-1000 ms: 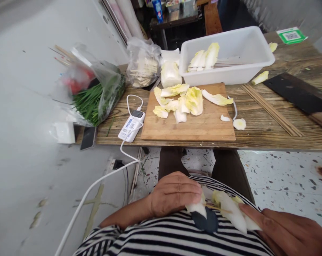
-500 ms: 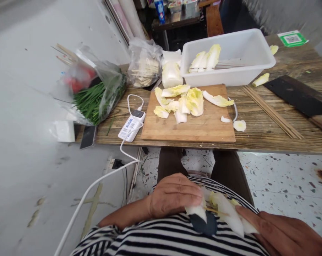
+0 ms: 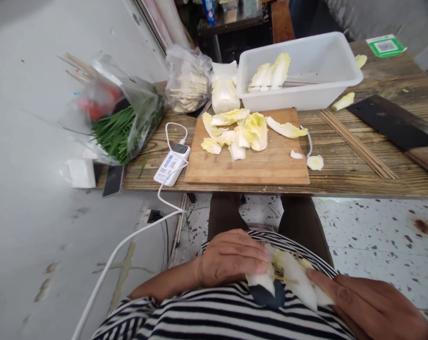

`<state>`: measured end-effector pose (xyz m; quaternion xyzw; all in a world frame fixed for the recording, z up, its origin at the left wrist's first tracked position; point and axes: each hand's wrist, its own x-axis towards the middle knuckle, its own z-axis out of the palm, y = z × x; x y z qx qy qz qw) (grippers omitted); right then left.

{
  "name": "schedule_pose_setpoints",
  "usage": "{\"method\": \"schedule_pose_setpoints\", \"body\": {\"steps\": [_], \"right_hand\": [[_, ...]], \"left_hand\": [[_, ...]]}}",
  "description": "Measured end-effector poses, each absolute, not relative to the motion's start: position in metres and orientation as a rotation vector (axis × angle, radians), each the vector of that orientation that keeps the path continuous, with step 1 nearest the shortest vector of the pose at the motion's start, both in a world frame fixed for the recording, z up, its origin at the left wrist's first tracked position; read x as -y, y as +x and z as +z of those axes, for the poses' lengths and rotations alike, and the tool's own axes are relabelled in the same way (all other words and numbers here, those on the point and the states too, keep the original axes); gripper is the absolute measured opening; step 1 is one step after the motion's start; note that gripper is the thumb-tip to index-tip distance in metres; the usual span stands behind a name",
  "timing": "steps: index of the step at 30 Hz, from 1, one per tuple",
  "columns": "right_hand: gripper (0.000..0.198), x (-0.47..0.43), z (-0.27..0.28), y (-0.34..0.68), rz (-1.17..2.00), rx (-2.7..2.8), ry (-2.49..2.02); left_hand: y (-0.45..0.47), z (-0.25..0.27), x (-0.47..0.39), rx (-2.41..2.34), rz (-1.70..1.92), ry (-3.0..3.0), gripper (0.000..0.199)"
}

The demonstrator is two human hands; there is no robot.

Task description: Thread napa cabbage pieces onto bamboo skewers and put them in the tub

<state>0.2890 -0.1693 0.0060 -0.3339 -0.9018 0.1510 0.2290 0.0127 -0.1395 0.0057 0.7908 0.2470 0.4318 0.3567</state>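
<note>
My left hand point(image 3: 233, 257) is closed over pale napa cabbage pieces point(image 3: 262, 282), held close to my striped shirt. Across from it, my right hand point(image 3: 365, 300) grips more white cabbage leaves point(image 3: 300, 281), its thumb and fingers pressed on their right end. A thin wooden skewer point(image 3: 286, 279) shows in the gap between the two bunches and seems to run into the leaves; both its ends are hidden. On the cutting board point(image 3: 249, 175) lie several loose yellow-white cabbage leaves point(image 3: 256, 132).
Behind the board stand a white plastic bin point(image 3: 298, 99) with cabbage leaves inside and a cut cabbage point(image 3: 225, 96). A cleaver point(image 3: 390, 123) and bamboo skewers point(image 3: 358, 144) lie to the right. Left are a power bank point(image 3: 172, 165), a phone point(image 3: 113, 180) and bagged green chives point(image 3: 116, 132).
My right hand and the leaves in it have shifted slightly left, nearer my left hand. The view has tilted a little, and the table things keep their places.
</note>
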Motion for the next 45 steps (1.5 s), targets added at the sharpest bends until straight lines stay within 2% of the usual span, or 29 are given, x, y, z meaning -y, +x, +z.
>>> {"method": "schedule_pose_setpoints", "body": {"steps": [5,12,15,18,20,23,34,43,45], "right_hand": [[0.053,0.175,0.004,0.295,0.782,2.498,-0.953],[0.044,0.152,0.014,0.287,0.823,2.506,-0.851],[0.036,0.129,0.013,0.278,0.835,2.433,-0.854],[0.023,0.103,0.008,0.268,1.108,2.297,-0.972],[0.027,0.086,0.005,0.262,1.355,2.15,-1.118],[0.036,0.068,0.0,0.258,1.55,2.012,-1.195],[0.028,0.047,0.0,0.246,1.439,1.965,-1.09],[0.039,0.046,-0.003,0.241,1.683,1.717,-1.104],[0.04,0.045,-0.002,0.242,1.733,1.648,-1.106]], "left_hand": [[0.017,0.001,0.138,-0.582,1.168,1.952,0.016],[0.029,-0.007,0.129,-0.537,1.216,1.809,0.013],[0.032,-0.012,0.123,-0.695,1.254,1.691,0.01],[0.035,-0.016,0.111,-0.975,1.114,1.425,0.011],[0.037,-0.017,0.1,-1.088,0.98,1.197,0.02],[0.04,-0.014,0.085,-1.113,0.873,0.972,0.033],[0.038,0.0,0.066,-0.991,0.799,1.167,0.05],[0.048,0.0,0.066,-1.16,0.903,1.119,0.061],[0.049,-0.001,0.066,-1.182,0.927,1.144,0.059]]}}
